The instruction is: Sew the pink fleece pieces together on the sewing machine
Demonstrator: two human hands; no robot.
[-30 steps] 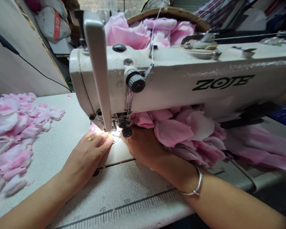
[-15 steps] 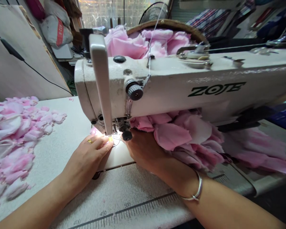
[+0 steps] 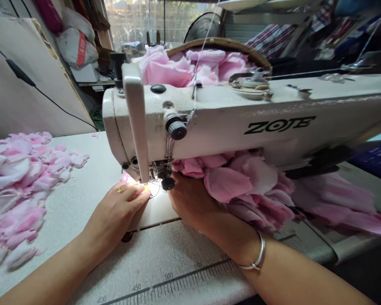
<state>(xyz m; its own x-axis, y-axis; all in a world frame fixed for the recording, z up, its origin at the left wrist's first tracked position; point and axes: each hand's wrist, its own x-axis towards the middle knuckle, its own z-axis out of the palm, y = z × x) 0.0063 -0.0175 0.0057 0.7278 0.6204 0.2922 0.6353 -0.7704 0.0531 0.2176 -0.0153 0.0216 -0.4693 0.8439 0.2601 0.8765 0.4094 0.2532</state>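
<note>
A white sewing machine (image 3: 209, 123) stands before me, its needle area brightly lit. At the needle, my left hand (image 3: 117, 212) has its fingers closed and pressed down on a piece of pink fabric (image 3: 126, 177), most of which is hidden behind the hand and the glare. A yellow ring is on one finger. My right hand (image 3: 190, 201) reaches under the machine's arm, right of the needle. Its fingers are hidden behind the black knob (image 3: 168, 183) and the machine. Bunched pink petal-shaped fabric (image 3: 228, 184) lies against the back of that hand and trails right.
A heap of loose pink fabric pieces (image 3: 15, 182) covers the left of the white table (image 3: 165, 250), which has a printed ruler along its front. Behind the machine, more pink fabric (image 3: 168, 70) fills a round basket (image 3: 254, 55). A blue crate (image 3: 376, 159) stands far right.
The camera view has shifted slightly, so the machine sits a little lower. My right hand's fingers are now slightly farther from the needle. The left hand stays in place.
</note>
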